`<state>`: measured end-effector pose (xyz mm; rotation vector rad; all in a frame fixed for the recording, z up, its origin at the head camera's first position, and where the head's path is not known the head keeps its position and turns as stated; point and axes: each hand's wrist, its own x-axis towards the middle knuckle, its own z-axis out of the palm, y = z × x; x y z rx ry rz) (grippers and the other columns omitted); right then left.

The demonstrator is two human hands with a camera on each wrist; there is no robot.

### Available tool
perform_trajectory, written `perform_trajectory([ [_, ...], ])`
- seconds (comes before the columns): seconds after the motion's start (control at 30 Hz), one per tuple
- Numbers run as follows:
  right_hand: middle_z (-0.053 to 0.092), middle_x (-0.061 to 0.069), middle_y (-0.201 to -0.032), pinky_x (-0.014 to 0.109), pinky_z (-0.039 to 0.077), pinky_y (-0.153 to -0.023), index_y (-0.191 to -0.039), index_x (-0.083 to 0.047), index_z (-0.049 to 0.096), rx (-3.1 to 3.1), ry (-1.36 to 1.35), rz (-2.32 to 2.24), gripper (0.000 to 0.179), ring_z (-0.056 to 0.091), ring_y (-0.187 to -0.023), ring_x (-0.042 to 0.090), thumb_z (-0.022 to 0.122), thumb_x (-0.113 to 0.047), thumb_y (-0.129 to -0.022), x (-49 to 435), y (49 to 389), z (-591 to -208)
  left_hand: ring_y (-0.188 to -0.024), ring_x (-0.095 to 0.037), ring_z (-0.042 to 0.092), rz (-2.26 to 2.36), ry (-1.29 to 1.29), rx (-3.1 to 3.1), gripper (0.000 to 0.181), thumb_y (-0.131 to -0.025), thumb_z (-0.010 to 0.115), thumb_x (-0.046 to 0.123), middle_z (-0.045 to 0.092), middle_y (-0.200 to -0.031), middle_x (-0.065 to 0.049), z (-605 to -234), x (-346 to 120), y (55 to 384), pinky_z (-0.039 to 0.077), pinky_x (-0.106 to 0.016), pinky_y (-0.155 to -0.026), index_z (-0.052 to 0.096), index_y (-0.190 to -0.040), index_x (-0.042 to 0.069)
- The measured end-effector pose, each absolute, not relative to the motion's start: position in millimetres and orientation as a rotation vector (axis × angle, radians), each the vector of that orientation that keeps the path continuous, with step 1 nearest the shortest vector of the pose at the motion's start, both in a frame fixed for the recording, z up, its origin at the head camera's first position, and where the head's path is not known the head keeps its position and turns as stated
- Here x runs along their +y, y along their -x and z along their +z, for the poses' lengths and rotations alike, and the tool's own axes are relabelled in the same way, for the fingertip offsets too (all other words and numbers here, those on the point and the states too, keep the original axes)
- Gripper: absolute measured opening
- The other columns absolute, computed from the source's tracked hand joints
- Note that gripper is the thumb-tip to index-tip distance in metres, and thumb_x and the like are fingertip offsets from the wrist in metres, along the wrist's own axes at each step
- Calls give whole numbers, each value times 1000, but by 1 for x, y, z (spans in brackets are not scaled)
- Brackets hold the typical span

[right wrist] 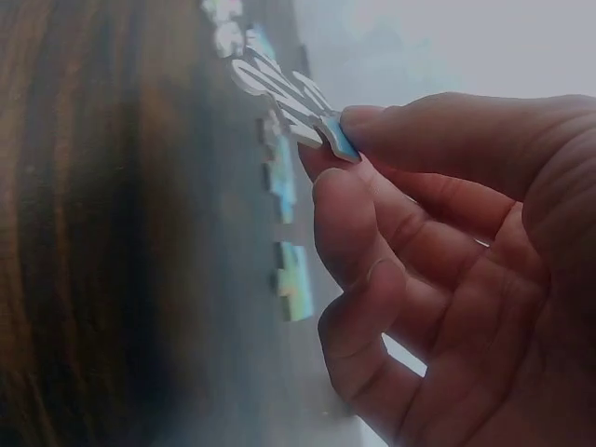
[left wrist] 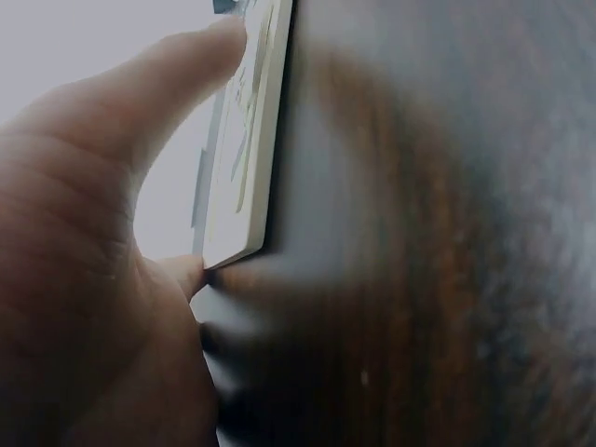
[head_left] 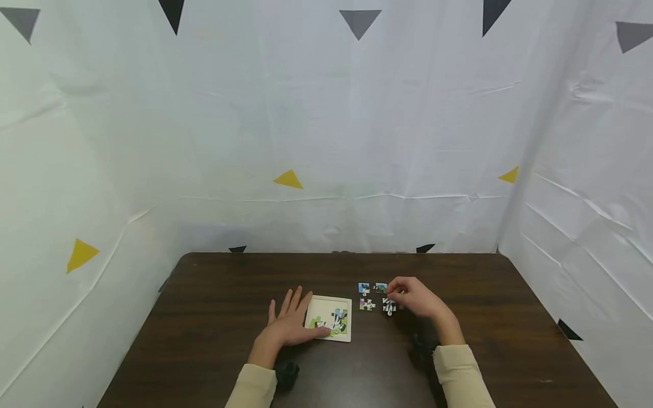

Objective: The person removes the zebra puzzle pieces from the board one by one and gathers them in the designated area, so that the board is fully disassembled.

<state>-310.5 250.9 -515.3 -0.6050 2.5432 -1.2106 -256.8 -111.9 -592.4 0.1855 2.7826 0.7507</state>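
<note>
A pale square puzzle tray [head_left: 349, 323] lies on the dark table, with several joined pieces [head_left: 339, 321] at its lower right showing green, blue and black-and-white stripes. My left hand [head_left: 287, 328] lies at the tray's left side, fingers outstretched and thumb reaching over its lower part. In the left wrist view the thumb [left wrist: 177, 79] is over the tray's near edge. Right of the tray, my right hand [head_left: 419, 297] pinches a jigsaw piece [right wrist: 289, 102] with zebra stripes and a blue end between thumb and fingertips, tilted above the table. Its remaining fingers are curled.
Loose puzzle pieces lie near the right hand, including a blue one [head_left: 363, 288], a green-blue one [head_left: 380, 287] and a pinkish one [head_left: 367, 304]. The brown table [head_left: 219, 294] has a white curtain [head_left: 326, 113] behind it and at both sides.
</note>
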Motion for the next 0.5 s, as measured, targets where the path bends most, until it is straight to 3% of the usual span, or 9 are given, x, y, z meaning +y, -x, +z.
perform_trajectory([
  [0.17,74,18,-102,35,57,-68,-115,7,70,2552,586,-1174,15,65,-73,22,62,-3,-106,250,312,-523,-171,-31,-6,763,-219,2759,139,-68,72,96,-3,-184,-2,-589,-112,254,-14,-70,-129,13,-176,31],
  [0.3,75,16,-105,37,57,-71,-122,4,70,2598,519,-1120,19,68,-77,23,63,-5,-107,252,309,-521,-171,-32,-5,764,-225,2743,137,-70,78,88,-2,-184,-4,-581,-112,250,-11,-70,-130,15,-176,28],
  [0.5,66,7,-80,34,50,-63,-122,5,60,2566,467,-1064,31,57,-65,17,75,-11,-100,253,304,-516,-171,-34,-3,791,-234,2749,139,-69,77,90,0,-184,-7,-578,-114,250,-12,-70,-129,16,-175,26],
])
